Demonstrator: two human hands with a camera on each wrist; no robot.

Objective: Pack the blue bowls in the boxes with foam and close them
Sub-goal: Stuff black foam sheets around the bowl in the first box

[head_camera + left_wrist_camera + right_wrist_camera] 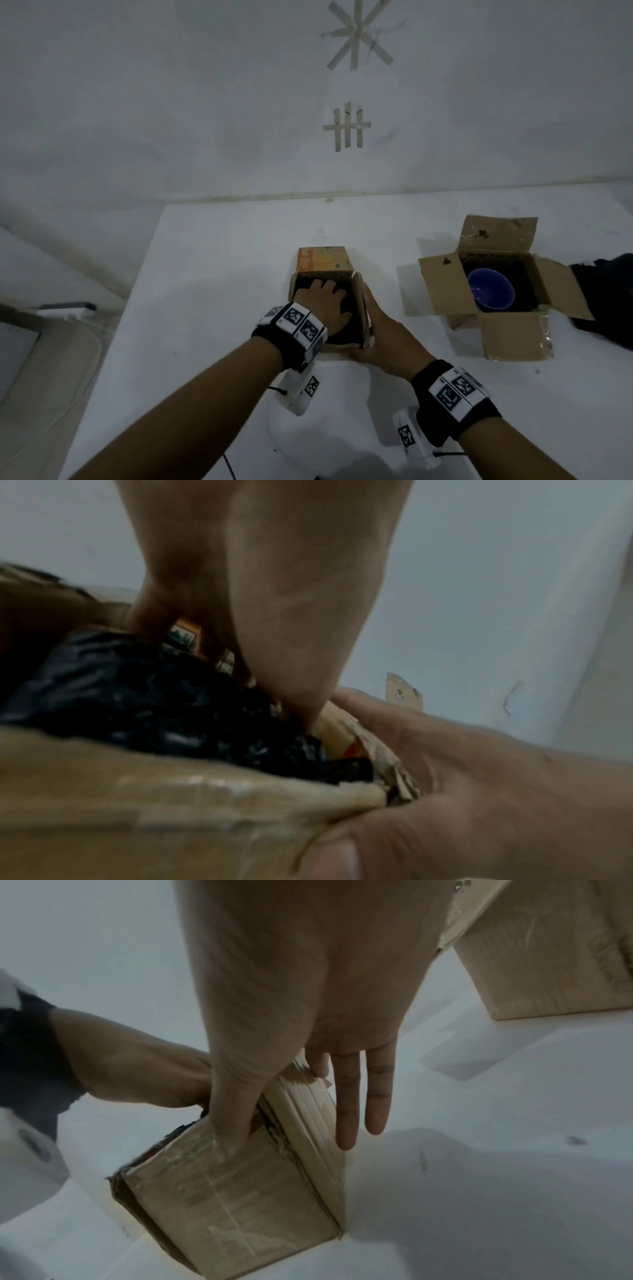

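A small cardboard box (359, 305) stands mid-table, its orange printed back flap (323, 262) upright. My left hand (325, 296) is inside it, fingers spread flat on black foam (137, 696); no bowl shows under the foam. My right hand (373, 318) lies against the box's right flap with straight fingers (377, 1096), thumb on the near wall (222, 1191). To the right, a larger box (445, 284) stands with all flaps open. In it a blue bowl (491, 289) sits on black foam.
A dark heap (606, 301) lies at the table's right edge behind the larger box. The white table (212, 274) ends at its left edge, with a cushion and a white strip (65, 310) beyond. Tape marks (347, 126) are on the wall.
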